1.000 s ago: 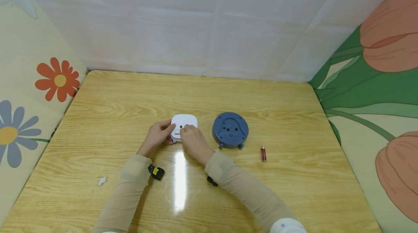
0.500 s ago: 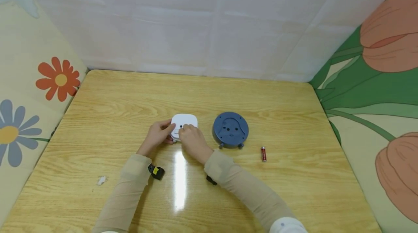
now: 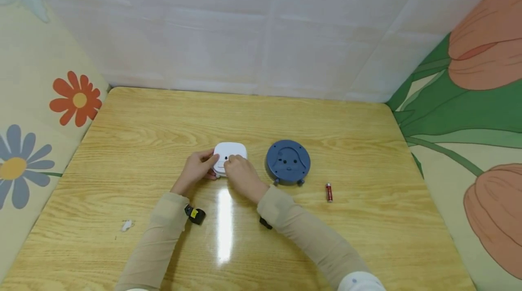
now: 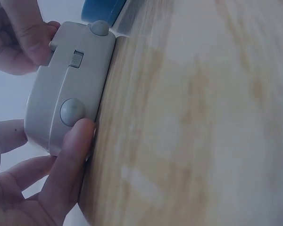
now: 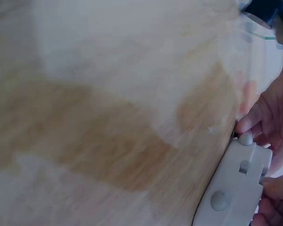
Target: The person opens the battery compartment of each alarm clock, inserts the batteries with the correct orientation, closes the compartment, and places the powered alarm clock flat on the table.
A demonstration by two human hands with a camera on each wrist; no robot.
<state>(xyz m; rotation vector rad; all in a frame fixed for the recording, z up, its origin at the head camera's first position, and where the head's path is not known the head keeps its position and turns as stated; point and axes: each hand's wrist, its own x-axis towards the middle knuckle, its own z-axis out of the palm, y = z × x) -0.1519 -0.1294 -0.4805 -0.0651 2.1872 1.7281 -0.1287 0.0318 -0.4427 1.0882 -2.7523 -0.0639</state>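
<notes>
Currently gripping the white device [image 3: 228,149] by its left side with the left hand [image 3: 195,168], with thumb on top and fingers lower along the side. Also holding it on the upper face, toward the near edge, with the curled fingers of the right hand [image 3: 245,178]; hard to see beneath those fingertips. Lying on the wooden table [image 3: 346,132], with round feet [image 4: 72,112] toward the person. Right of the white device, near but apart, a round blue device [image 3: 287,157]. Farther right of the white device and nearer the person, a red battery [image 3: 329,192].
</notes>
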